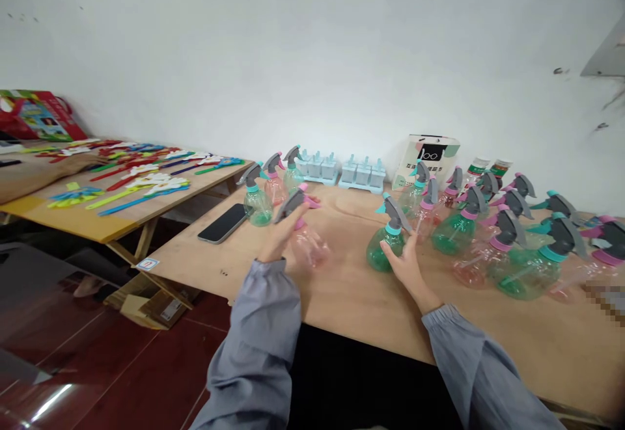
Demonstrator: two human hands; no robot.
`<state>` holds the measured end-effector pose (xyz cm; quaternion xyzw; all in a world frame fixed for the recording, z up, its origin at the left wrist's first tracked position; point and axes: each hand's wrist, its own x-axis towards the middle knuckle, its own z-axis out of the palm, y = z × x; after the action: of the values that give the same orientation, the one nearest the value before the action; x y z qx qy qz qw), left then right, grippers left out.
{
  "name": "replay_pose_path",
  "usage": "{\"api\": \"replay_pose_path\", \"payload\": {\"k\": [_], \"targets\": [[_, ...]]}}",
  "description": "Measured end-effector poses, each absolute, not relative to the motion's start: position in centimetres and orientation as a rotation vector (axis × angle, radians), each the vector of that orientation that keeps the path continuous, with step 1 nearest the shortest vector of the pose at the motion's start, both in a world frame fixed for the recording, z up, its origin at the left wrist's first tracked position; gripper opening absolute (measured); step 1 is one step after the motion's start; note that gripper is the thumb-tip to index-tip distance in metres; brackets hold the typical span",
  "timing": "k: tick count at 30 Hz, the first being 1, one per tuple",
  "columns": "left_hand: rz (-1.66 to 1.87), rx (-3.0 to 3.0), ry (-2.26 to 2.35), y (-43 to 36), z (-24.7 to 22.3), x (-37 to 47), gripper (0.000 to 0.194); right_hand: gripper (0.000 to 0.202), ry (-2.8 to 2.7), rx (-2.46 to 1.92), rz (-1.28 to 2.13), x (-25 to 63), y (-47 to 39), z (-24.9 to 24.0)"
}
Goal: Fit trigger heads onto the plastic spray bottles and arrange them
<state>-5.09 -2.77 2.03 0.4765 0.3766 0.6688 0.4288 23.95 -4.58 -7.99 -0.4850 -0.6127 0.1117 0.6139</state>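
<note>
My left hand (279, 236) is closed round the neck and trigger head of a pink spray bottle (312, 248), which tilts a little. To its right, my right hand (409, 266) grips a green spray bottle (378, 252), thumb on the near side and the other fingers mostly hidden behind it. Both bottles are see-through with grey heads. Left of my left hand stand a green spray bottle (258, 207), a pink one (276, 189) and another green one (293, 177). Several more pink and green spray bottles (456, 231) crowd the table beyond my right hand.
A black phone (222, 223) lies near the table's left edge. Light blue ice pop moulds (362, 175) and a printed box (424, 157) stand along the wall. On the left table (92, 225), another person's arm (41, 179) reaches among colourful plastic pieces (141, 186). Cardboard boxes (159, 306) sit below.
</note>
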Motion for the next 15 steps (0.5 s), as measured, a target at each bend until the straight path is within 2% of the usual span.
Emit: {"api": "replay_pose_path", "payload": {"k": [3,6,10,15], "targets": [[1.854,1.145,1.35,-3.0,2.7,-11.0,0.032,0.069,-1.406,-1.101,0.267,23.9,-4.4,-8.2],[1.999,1.111,1.589,-2.2,2.8,-16.1,0.029,0.068,-1.4,-1.09,0.258,24.0,-4.2,-8.3],[2.025,1.103,1.605,-0.9,2.0,-19.6,0.034,0.07,-1.388,-1.084,0.247,24.1,-4.1,-8.5],[2.01,1.141,1.59,0.2,1.5,-20.0,0.033,0.07,-1.372,-1.101,0.239,24.0,-4.1,-8.5]]}}
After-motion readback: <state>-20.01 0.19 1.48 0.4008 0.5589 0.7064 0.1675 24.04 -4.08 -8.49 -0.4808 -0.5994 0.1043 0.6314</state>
